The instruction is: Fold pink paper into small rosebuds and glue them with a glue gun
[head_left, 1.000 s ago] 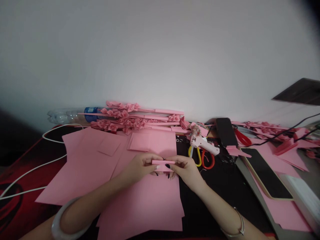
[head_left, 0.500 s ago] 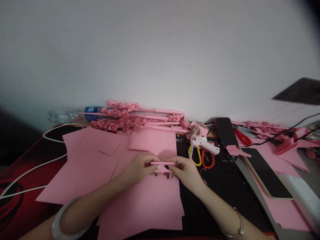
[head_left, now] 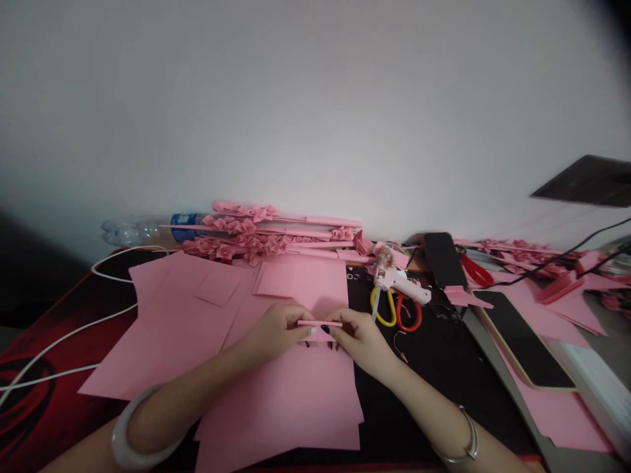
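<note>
My left hand point(head_left: 279, 328) and my right hand point(head_left: 357, 335) meet over a stack of pink paper sheets point(head_left: 276, 401). Between their fingertips they pinch a small folded pink paper strip point(head_left: 319, 324), held level just above the sheets. Both hands are closed on the strip, the left at its left end, the right at its right end. A pale bangle sits on my left wrist and a thin metal bangle on my right.
Finished pink paper flowers on stems point(head_left: 256, 236) lie along the wall by a plastic bottle point(head_left: 148, 228). A white glue gun point(head_left: 399, 282), scissors point(head_left: 397, 309), a black phone point(head_left: 444, 259), a tablet point(head_left: 525, 338) and a white cable point(head_left: 64, 335) surround the work area.
The strip has been folded narrower, from a flat band to a thin edge. The view has shifted slightly; the hands stay in place.
</note>
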A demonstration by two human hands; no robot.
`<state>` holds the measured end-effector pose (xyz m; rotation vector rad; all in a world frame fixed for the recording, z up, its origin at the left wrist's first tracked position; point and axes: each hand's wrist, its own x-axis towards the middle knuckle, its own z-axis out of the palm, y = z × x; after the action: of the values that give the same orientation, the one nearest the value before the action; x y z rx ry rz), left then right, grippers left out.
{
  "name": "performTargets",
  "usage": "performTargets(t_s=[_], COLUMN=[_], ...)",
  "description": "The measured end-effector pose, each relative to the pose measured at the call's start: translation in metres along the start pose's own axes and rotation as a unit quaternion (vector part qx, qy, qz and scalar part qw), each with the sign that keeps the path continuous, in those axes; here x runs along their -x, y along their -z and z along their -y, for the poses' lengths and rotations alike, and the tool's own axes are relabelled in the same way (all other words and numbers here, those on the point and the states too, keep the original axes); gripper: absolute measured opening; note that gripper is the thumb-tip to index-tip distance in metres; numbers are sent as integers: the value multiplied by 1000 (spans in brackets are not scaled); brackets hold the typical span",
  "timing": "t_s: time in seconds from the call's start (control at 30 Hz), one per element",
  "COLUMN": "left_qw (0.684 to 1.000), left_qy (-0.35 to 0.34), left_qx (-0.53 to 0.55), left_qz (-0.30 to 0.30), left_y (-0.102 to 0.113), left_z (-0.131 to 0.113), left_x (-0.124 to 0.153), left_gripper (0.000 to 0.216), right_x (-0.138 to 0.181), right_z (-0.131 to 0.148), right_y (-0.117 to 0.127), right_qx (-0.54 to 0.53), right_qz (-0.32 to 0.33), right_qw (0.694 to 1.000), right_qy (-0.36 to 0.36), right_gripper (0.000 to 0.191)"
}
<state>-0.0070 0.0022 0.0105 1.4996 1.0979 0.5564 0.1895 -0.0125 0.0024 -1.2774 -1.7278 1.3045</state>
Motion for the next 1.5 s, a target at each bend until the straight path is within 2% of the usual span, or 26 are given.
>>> performTargets(t_s=[0.5, 0.8, 0.97, 1.1, 1.23, 1.3, 1.37, 1.43, 1.5], left_qw=[999, 992, 993, 992, 990, 991, 993, 994, 994], left_qy=[-12, -74, -66, -53, -28, -28, -41, -55, -63], left_qx=[-30, -103, -99, -101, -74, -62, -64, -75, -83], left_qz=[32, 3, -14, -54, -116, -117, -90, -55, -41], left_y=[-3, -4, -5, 1, 7, 7, 5, 3, 1], left_z=[4, 9, 9, 4, 0, 0, 0, 1, 2], left_x=[-1, 0, 2, 2, 1, 1, 1, 1, 1], left_gripper=[14, 24, 25, 27, 28, 27, 26, 25, 24], right_x=[1, 4, 5, 2, -1, -1, 0, 2, 3], right_z=[6, 9, 8, 2, -1, -1, -2, -3, -6], right_y=[-2, -3, -4, 1, 8, 8, 6, 3, 0], right_qx=[105, 112, 75, -22, -81, -90, -83, -52, -23], right_qz=[13, -5, -21, -40, -104, -130, -114, -62, -29], right_qw=[990, 987, 994, 999, 991, 987, 990, 997, 999], right_qy=[89, 112, 83, 7, -18, -8, 1, 6, 7], right_gripper=[16, 16, 16, 17, 21, 18, 17, 15, 21])
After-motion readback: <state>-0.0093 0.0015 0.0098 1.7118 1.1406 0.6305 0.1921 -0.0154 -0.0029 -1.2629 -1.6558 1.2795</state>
